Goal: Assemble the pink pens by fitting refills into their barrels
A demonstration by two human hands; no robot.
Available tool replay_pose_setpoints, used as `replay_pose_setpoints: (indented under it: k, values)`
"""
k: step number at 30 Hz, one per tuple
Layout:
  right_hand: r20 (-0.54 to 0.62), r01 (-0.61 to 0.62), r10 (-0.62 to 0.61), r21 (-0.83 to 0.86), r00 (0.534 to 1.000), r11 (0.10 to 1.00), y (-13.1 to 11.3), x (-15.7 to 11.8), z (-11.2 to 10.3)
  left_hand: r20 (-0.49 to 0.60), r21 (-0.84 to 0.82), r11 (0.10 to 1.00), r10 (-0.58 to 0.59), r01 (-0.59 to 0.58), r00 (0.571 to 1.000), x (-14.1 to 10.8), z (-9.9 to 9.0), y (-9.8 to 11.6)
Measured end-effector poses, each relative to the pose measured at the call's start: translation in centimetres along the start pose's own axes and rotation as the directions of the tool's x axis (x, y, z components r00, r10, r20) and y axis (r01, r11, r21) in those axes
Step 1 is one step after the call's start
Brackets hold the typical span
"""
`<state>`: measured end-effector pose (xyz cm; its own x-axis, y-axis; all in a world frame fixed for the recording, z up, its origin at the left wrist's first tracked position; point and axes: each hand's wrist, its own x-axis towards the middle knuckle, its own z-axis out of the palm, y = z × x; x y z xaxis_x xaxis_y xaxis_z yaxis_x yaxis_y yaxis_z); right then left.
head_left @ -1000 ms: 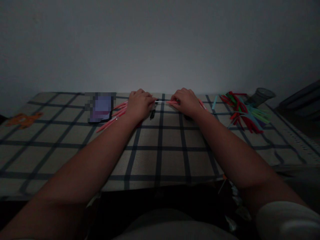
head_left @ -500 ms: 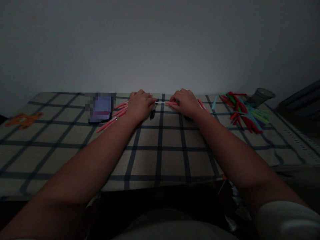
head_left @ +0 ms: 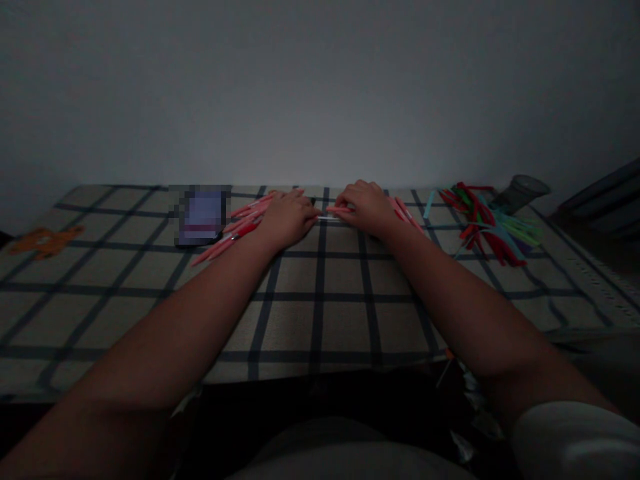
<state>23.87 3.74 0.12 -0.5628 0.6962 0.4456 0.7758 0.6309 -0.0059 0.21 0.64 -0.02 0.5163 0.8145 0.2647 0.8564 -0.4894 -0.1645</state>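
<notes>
1. Left hand (head_left: 290, 217): at the centre of the frame, back upward, low over the checked surface (head_left: 345, 320). Fingers are drawn together, tips apparently pinched on the left end of a thin white stick (head_left: 327, 218).
2. Right hand (head_left: 367, 207): just right of centre. Fingers are curled and nearly closed, apparently on a pink strip (head_left: 336, 210); whether they also grip the white stick cannot be told.
3. White stick: lies roughly level across the gap between the hands; both ends pass out of sight at the fingers.
4. Adjacent items: pink sticks (head_left: 245, 208) spread left of the left hand, with a red pen-like item (head_left: 245, 231) by that forearm; more pink pieces (head_left: 407, 213) lie beyond the right wrist.
5. Risk, slipping: the visible hold is by fingertips only, so an uneven pull could free the stick.
6. Risk, bending: the stick looks slender; pressing the hands together could buckle it.
7. Risk, disturbance: a leftward sweep of the left forearm could scatter the pink sticks or nudge the phone-like item (head_left: 203, 217).
</notes>
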Motion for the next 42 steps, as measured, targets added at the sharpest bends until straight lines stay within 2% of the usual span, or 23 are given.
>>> replay_pose_setpoints:
  k: [13, 29, 34, 42]
  values:
    - [0.040, 0.003, -0.003, -0.012, 0.999, 1.000, -0.29, 0.08, -0.37, -0.032, -0.061, 0.998, -0.025, 0.023, 0.999, -0.16, -0.24, -0.06]
    - [0.046, 0.007, -0.008, 0.014, 0.999, 1.000, -0.57, -0.01, -0.44, -0.048, -0.040, 0.999, 0.007, -0.009, 0.999, -0.17, -0.17, 0.27]
    - [0.041, 0.019, -0.020, 0.011, 0.999, 1.000, -0.56, -0.03, -0.39, -0.022, -0.031, 0.999, 0.009, -0.010, 1.000, -0.23, -0.53, 0.49]
    - [0.057, 0.034, -0.035, 0.010, 0.998, 0.999, -0.85, 0.04, -0.43, -0.026, -0.066, 0.997, 0.044, -0.045, 0.999, -0.20, -0.47, 0.68]
